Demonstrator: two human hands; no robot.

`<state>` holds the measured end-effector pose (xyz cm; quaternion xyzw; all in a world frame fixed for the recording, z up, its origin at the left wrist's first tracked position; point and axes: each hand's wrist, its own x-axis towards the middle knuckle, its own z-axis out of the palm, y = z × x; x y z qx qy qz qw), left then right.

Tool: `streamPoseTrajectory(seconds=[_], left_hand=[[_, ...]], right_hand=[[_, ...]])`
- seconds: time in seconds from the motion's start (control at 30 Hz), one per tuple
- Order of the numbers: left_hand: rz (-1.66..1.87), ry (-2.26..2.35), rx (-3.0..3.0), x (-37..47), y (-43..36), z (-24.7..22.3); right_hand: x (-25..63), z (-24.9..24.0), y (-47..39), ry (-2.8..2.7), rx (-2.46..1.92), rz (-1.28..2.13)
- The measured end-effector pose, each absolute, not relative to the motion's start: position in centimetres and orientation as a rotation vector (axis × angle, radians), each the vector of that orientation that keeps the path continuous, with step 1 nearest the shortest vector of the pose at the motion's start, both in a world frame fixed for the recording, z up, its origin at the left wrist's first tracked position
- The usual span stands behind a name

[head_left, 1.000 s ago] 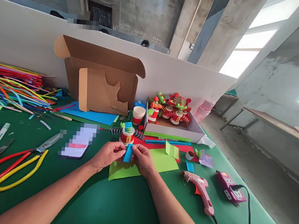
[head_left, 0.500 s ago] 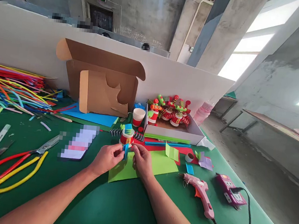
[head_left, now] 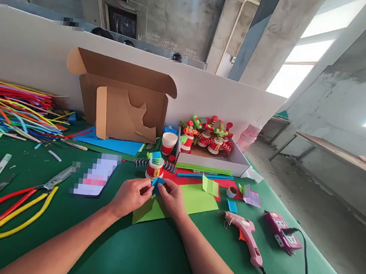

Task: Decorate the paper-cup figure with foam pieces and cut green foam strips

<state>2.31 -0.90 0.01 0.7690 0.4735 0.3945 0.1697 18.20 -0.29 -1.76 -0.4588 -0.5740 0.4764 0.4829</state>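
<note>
A small piece of blue paper (head_left: 157,185) with a crease in it is pinched between both hands. My left hand (head_left: 133,195) is closed on its left side, and my right hand (head_left: 173,196) grips the right side with thumb and fingers. Beneath them lies a light green paper sheet (head_left: 196,201). Just beyond the fingers stands a red and white paper-cup figure (head_left: 155,168) with dark pleated arms and folded blue and green paper on top.
A pink glue gun (head_left: 245,233) and a purple power strip (head_left: 282,232) lie to the right. Large scissors (head_left: 29,201) and a phone (head_left: 95,176) are left. Behind stand stacked cups (head_left: 169,143), a white box (head_left: 213,162) of finished figures and a cardboard box (head_left: 120,113).
My right fingers have come onto the blue paper, which was upright in my left hand. It now shows a wider, opened-out face between both hands.
</note>
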Motion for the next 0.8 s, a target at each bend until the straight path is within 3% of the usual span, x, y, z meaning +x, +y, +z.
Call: streamPoseTrajectory(seconds=[0.2, 0.8], left_hand=[[1.199, 1.380, 1.987, 2.3, -0.6, 0.2], [1.122, 1.061, 1.146, 2.0, -0.3, 1.3]], right_hand=[[18.3, -1.5, 0.0, -1.198, -1.026, 1.369], [18.6, -1.6, 0.0, -1.401, -1.037, 1.183]])
